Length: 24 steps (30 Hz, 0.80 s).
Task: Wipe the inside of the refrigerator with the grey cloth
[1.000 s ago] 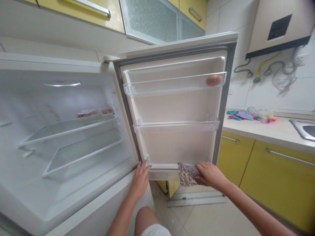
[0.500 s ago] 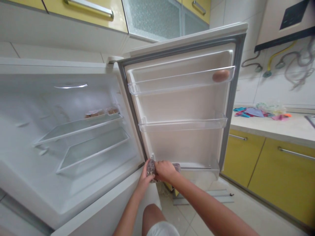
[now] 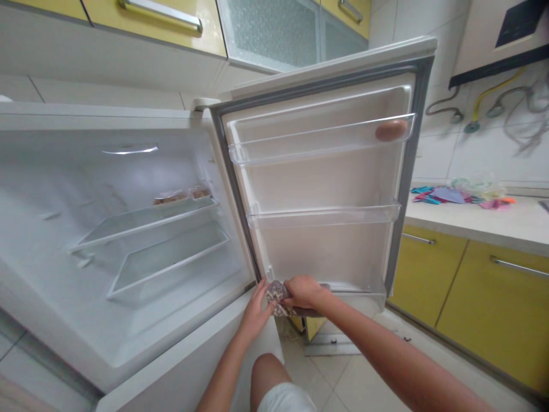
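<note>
A brown-grey patterned cloth (image 3: 279,300) is draped over the bottom door shelf (image 3: 358,293) of the open fridge. My right hand (image 3: 305,290) is closed on it, pressing it along the shelf's upper rim. At the shelf's left end, near the hinge side, my left hand (image 3: 256,309) has its thumb and fingers around the edge of the cloth; its far fingertips are partly hidden. Part of the cloth hangs in front of the shelf and also shows beyond my right wrist.
An egg (image 3: 391,130) lies in the top door shelf (image 3: 300,150). Packed food (image 3: 169,198) sits on an upper glass shelf inside the fridge (image 3: 141,337). Colourful gloves or cloths (image 3: 448,195) lie on the counter (image 3: 514,220) at right. Metal strips (image 3: 330,346) rest on the floor.
My right hand has slid right along the bottom door shelf with the cloth, farther from my left hand. More of the cloth's pattern shows between them. The view has shifted slightly.
</note>
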Each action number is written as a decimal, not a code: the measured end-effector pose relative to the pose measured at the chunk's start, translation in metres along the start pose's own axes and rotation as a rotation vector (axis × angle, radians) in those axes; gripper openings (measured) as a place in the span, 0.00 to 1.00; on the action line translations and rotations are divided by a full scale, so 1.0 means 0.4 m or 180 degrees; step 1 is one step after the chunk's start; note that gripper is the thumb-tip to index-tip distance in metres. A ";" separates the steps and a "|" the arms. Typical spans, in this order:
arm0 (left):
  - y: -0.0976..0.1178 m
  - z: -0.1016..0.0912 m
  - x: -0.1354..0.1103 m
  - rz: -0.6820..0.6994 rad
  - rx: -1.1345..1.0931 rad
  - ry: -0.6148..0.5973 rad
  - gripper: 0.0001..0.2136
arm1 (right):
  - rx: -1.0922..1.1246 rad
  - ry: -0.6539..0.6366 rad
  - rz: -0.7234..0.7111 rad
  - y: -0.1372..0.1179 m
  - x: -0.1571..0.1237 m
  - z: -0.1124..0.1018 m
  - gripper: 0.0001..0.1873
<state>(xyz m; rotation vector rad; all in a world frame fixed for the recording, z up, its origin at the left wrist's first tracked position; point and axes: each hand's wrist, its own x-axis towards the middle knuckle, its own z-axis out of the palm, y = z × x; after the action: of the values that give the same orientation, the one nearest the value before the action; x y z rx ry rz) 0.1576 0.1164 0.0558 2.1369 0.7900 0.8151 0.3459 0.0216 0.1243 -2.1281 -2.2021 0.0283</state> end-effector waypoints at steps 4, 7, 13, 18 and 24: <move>0.007 -0.001 0.000 0.0085 0.0472 -0.0006 0.20 | -0.0099 0.0055 0.0098 0.088 -0.089 -0.006 0.27; 0.028 -0.006 -0.001 0.0108 0.0827 -0.0021 0.18 | -0.0157 0.0040 0.0117 0.165 -0.167 -0.009 0.26; 0.062 -0.009 0.004 0.0088 0.1233 0.0161 0.15 | -0.0304 0.0214 0.0244 0.306 -0.316 -0.002 0.24; 0.048 -0.003 0.012 0.0149 0.1111 0.0219 0.13 | -0.0456 0.0459 0.0433 0.319 -0.351 0.016 0.21; 0.028 -0.003 0.017 0.0151 0.1000 0.0227 0.15 | -0.0322 0.0417 0.0418 0.187 -0.237 0.014 0.18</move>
<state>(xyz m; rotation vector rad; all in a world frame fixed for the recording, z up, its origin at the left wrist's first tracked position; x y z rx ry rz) 0.1641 0.1155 0.0671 2.4210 0.9605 0.8407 0.4230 -0.0703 0.1093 -2.2532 -2.0301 -0.2130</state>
